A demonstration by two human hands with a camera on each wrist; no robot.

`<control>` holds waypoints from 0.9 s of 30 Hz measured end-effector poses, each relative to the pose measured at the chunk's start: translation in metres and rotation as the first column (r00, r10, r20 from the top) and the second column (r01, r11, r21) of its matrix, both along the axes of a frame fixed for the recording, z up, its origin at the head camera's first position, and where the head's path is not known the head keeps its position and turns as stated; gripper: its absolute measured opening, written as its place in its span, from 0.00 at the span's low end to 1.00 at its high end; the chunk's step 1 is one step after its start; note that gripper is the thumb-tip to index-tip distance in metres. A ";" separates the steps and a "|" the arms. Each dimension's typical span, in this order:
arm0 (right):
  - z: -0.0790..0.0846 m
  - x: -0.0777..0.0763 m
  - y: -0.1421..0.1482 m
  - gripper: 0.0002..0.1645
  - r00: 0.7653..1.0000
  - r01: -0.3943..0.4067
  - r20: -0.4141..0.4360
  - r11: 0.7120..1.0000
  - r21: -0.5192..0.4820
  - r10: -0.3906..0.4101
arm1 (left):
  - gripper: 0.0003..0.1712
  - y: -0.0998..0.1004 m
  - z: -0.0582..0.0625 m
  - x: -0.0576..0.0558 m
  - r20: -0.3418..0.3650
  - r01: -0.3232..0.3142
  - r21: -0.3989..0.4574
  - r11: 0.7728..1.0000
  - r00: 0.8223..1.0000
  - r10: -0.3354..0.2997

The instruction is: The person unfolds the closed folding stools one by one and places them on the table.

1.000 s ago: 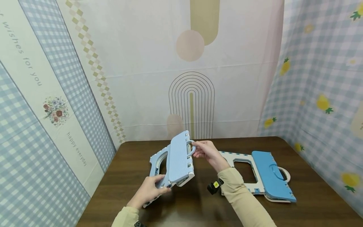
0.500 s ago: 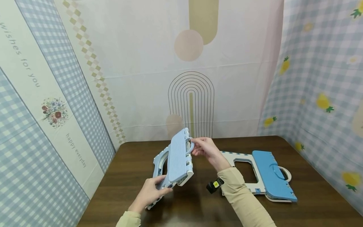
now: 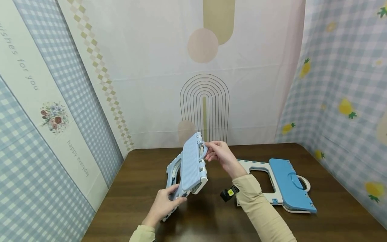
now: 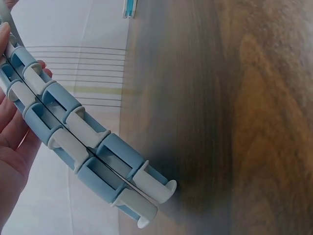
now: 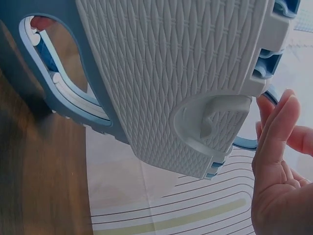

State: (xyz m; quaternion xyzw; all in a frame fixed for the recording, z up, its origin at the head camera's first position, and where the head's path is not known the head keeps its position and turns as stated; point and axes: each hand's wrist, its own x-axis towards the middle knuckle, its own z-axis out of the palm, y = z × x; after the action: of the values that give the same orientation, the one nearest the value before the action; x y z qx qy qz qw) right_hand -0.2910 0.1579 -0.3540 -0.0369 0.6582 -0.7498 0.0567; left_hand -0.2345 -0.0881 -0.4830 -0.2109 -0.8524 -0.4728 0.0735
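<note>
A light-blue and white folding step stool (image 3: 190, 164), folded flat, is held tilted over the table in the head view. My left hand (image 3: 164, 204) grips its lower leg part, thumb on the near face. At the upper right edge, my right hand (image 3: 222, 156) pinches the stool's curved carry handle (image 3: 204, 151) between thumb and fingers. The left wrist view shows a row of interlocking blue and white hinge knuckles (image 4: 83, 129) along the stool. In the right wrist view, the white woven-textured underside (image 5: 161, 73) faces the camera, with a handle recess in it.
To the right on the dark wooden table (image 3: 136, 188) lies a second folding step stool (image 3: 291, 188), brighter blue and white, folded flat with its white handle (image 3: 305, 183) pointing right. Patterned cloth (image 3: 151, 84) hangs behind the table and on both sides.
The held stool has risen slightly and its lower end has shifted right, along with my left hand. Both hands keep their hold, and the stool on the right stays put.
</note>
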 end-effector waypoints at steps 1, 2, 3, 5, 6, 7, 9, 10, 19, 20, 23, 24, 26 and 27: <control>0.000 0.000 -0.001 0.19 1.000 0.003 -0.005 1.000 -0.002 -0.003 | 0.28 0.000 0.000 0.000 -0.003 -0.002 0.002 1.000 1.000 0.002; 0.001 0.001 -0.001 0.19 1.000 0.006 -0.013 1.000 -0.003 -0.006 | 0.28 0.000 0.000 0.000 -0.002 -0.003 0.007 1.000 1.000 0.003; 0.001 0.002 -0.002 0.19 1.000 0.011 -0.022 1.000 -0.001 -0.011 | 0.28 0.000 0.000 0.000 0.001 -0.003 0.013 1.000 1.000 0.003; 0.001 0.003 -0.004 0.20 0.999 0.025 -0.043 1.000 0.007 -0.025 | 0.28 0.000 -0.001 -0.001 0.001 0.001 0.019 1.000 1.000 -0.001; 0.001 0.004 -0.005 0.20 0.998 0.035 -0.053 0.999 0.009 -0.035 | 0.29 0.001 -0.002 -0.001 0.002 0.004 0.022 1.000 1.000 -0.004; 0.001 0.004 -0.006 0.21 0.997 0.045 -0.062 0.999 0.011 -0.045 | 0.29 0.001 -0.002 -0.001 0.007 0.003 0.029 1.000 1.000 -0.003; 0.001 0.005 -0.007 0.21 0.995 0.057 -0.085 0.998 0.018 -0.055 | 0.29 0.002 -0.002 -0.001 0.021 0.010 0.047 0.999 1.000 -0.011; 0.002 0.004 -0.008 0.22 0.994 0.059 -0.094 0.998 0.019 -0.057 | 0.29 0.002 -0.001 -0.001 0.024 0.013 0.055 0.998 1.000 -0.014; 0.007 0.005 -0.012 0.26 0.995 0.053 -0.090 0.999 0.003 -0.053 | 0.31 0.000 0.003 -0.003 0.037 0.018 0.067 0.998 0.999 -0.020; 0.008 0.005 -0.012 0.26 0.995 0.052 -0.089 0.999 0.001 -0.052 | 0.31 0.000 0.003 -0.003 0.037 0.019 0.067 0.998 0.999 -0.021; 0.008 0.007 -0.014 0.26 0.994 0.050 -0.094 0.999 -0.002 -0.050 | 0.31 0.000 0.002 -0.003 0.031 0.022 0.073 0.997 0.999 -0.024; 0.008 0.007 -0.015 0.25 0.994 0.049 -0.098 0.999 -0.005 -0.049 | 0.31 -0.001 0.002 -0.002 0.030 0.022 0.080 0.997 0.999 -0.025; 0.008 0.007 -0.017 0.23 0.993 0.051 -0.104 0.999 -0.016 -0.052 | 0.30 -0.001 0.001 -0.001 0.034 0.021 0.095 0.995 0.999 -0.024; 0.007 0.007 -0.018 0.21 0.993 0.051 -0.106 0.999 -0.021 -0.053 | 0.30 -0.001 0.001 0.000 0.035 0.021 0.102 0.995 0.999 -0.025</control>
State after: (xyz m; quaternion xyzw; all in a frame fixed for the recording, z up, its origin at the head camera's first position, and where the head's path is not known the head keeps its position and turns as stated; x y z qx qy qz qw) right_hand -0.2836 0.1397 -0.3466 -0.0603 0.6542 -0.7539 0.0018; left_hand -0.2345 -0.0890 -0.4824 -0.2080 -0.8260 -0.5200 0.0633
